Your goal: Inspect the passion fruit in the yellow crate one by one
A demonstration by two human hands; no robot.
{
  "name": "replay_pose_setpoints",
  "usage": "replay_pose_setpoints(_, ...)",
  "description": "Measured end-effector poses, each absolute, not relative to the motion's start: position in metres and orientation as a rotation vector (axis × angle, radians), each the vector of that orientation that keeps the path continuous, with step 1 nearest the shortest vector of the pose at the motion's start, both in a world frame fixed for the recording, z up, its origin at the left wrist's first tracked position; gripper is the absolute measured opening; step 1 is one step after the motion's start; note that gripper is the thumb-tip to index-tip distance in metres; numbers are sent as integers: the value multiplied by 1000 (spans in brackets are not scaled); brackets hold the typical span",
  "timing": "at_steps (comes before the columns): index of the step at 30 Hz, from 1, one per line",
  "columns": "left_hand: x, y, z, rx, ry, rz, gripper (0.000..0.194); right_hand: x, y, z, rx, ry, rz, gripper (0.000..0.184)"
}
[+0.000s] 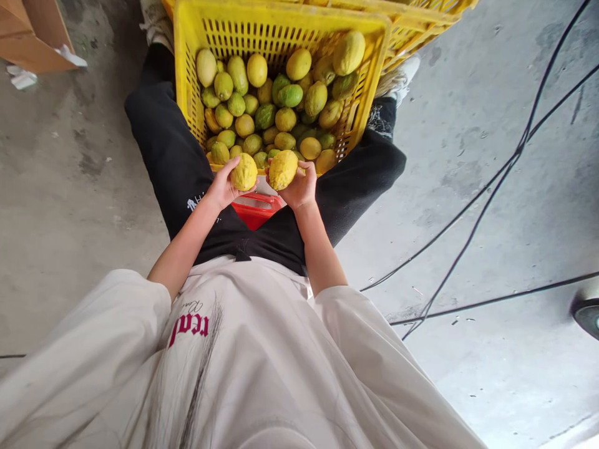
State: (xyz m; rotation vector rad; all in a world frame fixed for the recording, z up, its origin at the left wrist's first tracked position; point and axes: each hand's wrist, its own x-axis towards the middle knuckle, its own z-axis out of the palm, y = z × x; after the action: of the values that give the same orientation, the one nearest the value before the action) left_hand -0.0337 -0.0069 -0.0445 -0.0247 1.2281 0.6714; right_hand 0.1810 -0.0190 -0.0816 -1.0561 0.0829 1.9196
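I sit with a yellow slatted plastic crate (281, 28) between my knees, filled with several yellow and green citrus fruits. My left hand (223, 185) is closed around one bumpy yellow fruit (244, 173) just in front of the crate's near rim. Beside it, my right hand (299, 187) grips a second, slightly longer yellow fruit (282, 169). The two fruits are held close together, almost touching, above a red container (256, 211) that shows between my legs.
A second yellow crate (421, 19) stands behind the first at the upper right. Black cables (486, 206) run across the concrete floor on the right. A brown cardboard box (28, 34) sits at the upper left with scraps of white paper by it.
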Motion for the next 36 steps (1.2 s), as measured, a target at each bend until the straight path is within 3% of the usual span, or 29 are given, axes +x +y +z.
replay_pose_setpoints(8,-35,-9,-50,-8,1196,636,47,178,-18,-83,-1154,83,1945,27)
replay_pose_setpoints(24,-31,-9,-45,6,1220,786,40,180,-18,-77,-1085,61,1999,39)
replay_pose_setpoints(31,-28,-17,-40,154,1160,733,49,178,-18,-79,-1268,41,1931,30)
replay_pose_setpoints(36,-29,-18,-40,149,1167,722,40,175,-19,-72,-1330,54,1939,15)
